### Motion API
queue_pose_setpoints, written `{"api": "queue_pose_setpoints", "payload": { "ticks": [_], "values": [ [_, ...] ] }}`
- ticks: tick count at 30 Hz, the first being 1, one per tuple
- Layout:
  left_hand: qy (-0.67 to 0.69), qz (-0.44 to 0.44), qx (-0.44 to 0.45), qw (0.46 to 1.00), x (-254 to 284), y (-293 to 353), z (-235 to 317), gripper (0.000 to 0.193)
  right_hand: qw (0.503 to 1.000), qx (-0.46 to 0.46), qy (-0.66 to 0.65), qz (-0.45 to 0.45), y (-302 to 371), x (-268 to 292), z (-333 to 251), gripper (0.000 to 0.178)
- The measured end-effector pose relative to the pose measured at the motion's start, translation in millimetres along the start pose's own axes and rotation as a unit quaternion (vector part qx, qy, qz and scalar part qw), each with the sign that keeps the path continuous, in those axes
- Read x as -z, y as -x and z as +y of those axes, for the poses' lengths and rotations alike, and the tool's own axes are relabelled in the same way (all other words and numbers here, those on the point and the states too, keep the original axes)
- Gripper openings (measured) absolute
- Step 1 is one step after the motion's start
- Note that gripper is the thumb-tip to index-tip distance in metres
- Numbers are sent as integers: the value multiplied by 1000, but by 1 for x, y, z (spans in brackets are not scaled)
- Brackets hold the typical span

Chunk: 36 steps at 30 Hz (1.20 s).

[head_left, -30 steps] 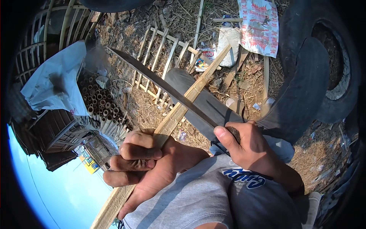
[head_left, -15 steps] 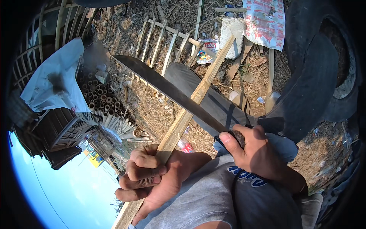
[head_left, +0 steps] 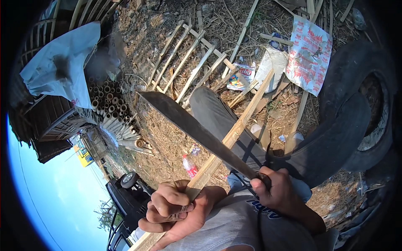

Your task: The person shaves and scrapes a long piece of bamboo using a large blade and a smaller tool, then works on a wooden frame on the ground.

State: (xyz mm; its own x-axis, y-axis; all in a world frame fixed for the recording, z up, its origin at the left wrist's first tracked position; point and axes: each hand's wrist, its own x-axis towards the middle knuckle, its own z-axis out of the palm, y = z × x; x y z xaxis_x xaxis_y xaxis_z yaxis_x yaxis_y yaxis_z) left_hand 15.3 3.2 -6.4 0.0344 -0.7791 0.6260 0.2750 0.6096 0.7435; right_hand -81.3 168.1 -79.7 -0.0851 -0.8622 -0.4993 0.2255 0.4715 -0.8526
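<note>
Across my lap runs a long split bamboo strip (head_left: 209, 168), pale and rough along its face. My left hand (head_left: 173, 208) is closed around its lower part, and the far end points up toward a whitish block. In my right hand (head_left: 276, 189) is the handle of a machete (head_left: 197, 132), its long dark blade slanting up and left. The blade crosses over the strip near its middle; whether the edge touches the wood I cannot tell. Part of the machete's handle is hidden by my fingers.
A bamboo slatted frame (head_left: 190, 56) lies on dry straw ahead. Cut bamboo poles (head_left: 111, 104) are stacked at left, beside a hanging white sheet (head_left: 63, 67). A large black tire (head_left: 377, 121) stands at right. A plastic bottle (head_left: 189, 166), printed wrapper (head_left: 242, 78) and whitish block (head_left: 271, 69) lie around.
The view has shifted, bringing a dark vehicle into sight at lower left. The machete remains in my right hand and the strip in my left; the blade still crosses the strip.
</note>
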Motion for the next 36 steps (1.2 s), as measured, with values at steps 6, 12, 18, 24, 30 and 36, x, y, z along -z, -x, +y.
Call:
{"api": "queue_pose_setpoints", "payload": {
  "ticks": [6,12,18,24,30,36],
  "values": [
    [-12,2,7,1000,-2,2,5,62,997,-75,15,24,-14,-2,-1,45],
    [1,-19,-17,1000,-6,-1,0,56,994,-90,9,53,-23,-9,20,49],
    [2,-2,-12,1000,-7,3,8,64,995,-57,-12,76,-24,-11,20,43],
    [18,12,-20,1000,-7,9,12,65,997,69,34,31,-18,-5,8,40],
    [15,-15,7,1000,-2,6,3,60,999,15,16,34,-21,6,-5,43],
    [89,-3,-17,996,-8,-1,12,65,992,-67,41,100,-26,5,25,42]
  ]
}}
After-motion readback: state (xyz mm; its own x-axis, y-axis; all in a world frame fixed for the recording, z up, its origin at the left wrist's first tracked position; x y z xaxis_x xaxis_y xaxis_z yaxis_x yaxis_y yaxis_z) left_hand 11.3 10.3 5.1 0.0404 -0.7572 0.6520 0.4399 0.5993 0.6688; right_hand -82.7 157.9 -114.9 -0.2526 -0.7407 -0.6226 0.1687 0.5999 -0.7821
